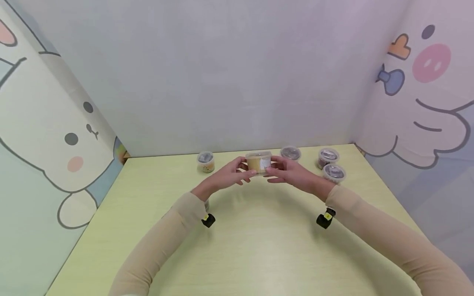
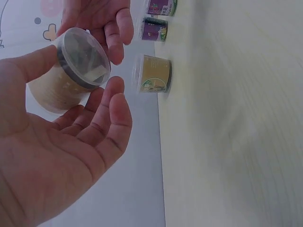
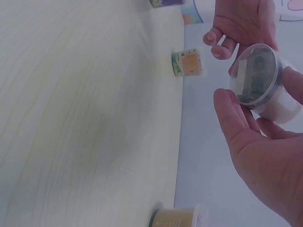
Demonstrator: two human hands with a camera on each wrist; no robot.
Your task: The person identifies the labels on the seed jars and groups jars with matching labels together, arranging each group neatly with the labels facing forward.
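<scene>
Both hands hold one small lidded plastic tub (image 1: pixel 259 163) above the far part of the table. It has tan sides and a pale printed label, and its lid is uppermost in the head view. My left hand (image 1: pixel 232 172) grips the tub's left side between thumb and fingers. From the other side, my right hand (image 1: pixel 292 174) pinches it the same way. Close up in the left wrist view, the tub (image 2: pixel 49 90) shows a clear round end with something grey behind it. The right wrist view shows the same tub (image 3: pixel 272 101) between both hands.
Along the table's (image 1: pixel 252 246) back stand similar tubs: an orange-patterned tub (image 1: pixel 205 161) at left, a tub (image 1: pixel 290 153) behind my right hand, and two dark-lidded tubs, one farther back (image 1: pixel 328 158) and one nearer (image 1: pixel 334 173). Another tub (image 1: pixel 207 204) is mostly hidden by my left sleeve. A wall (image 1: pixel 237 74) rises behind.
</scene>
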